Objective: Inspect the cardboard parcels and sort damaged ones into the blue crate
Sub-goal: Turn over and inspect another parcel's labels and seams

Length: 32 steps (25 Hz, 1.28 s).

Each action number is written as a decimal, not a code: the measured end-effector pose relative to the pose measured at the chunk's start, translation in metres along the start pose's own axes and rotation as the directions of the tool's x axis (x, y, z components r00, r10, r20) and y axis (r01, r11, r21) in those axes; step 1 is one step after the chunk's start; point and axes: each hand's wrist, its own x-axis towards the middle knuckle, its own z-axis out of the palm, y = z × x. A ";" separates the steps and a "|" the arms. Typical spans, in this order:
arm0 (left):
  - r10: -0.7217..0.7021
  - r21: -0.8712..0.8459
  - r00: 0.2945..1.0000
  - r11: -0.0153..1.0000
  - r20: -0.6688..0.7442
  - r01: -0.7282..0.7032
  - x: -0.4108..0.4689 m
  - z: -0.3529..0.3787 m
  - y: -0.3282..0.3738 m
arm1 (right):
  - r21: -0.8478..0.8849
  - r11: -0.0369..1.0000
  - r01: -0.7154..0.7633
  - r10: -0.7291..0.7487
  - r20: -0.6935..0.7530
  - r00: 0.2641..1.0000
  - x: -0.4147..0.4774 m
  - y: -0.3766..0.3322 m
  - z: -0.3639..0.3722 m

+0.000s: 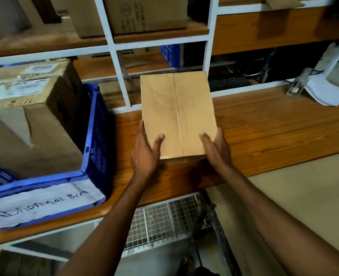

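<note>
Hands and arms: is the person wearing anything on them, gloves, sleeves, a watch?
Nothing visible. The left hand and right hand are ungloved; the left forearm and right forearm are bare, no sleeve in view; no watch, band or ring shows.

A parcel storeroom: cardboard cartons (144, 14) sit on white-framed shelves (160, 40), and a blue crate (97, 136) labelled "Abnormal Bin" stands on the bench (264, 132).

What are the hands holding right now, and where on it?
The left hand and right hand grip the cardboard parcel by its near end, one at each near corner, thumbs on the top face.
</note>
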 end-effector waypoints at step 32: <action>-0.309 -0.546 0.944 0.774 0.118 0.322 -0.009 -0.015 -0.007 | 0.361 0.923 -0.132 0.054 0.218 0.974 0.029 0.024 -0.030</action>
